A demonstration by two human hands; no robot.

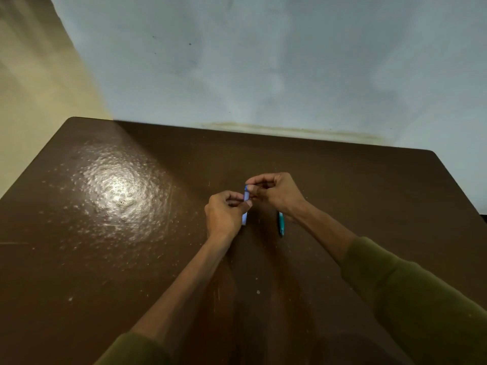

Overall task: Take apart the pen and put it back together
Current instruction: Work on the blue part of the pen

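Both hands mid-frame clamp the blue pen [246,204]: left hand [224,214] should steady the barrel, right hand [274,193] fingers twist the top end straight, over the bench [105,233].

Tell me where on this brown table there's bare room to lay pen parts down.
The brown table is bare left of the left hand, and beyond both hands toward the wall. It's tighter by the right hand, where a teal pen lies.
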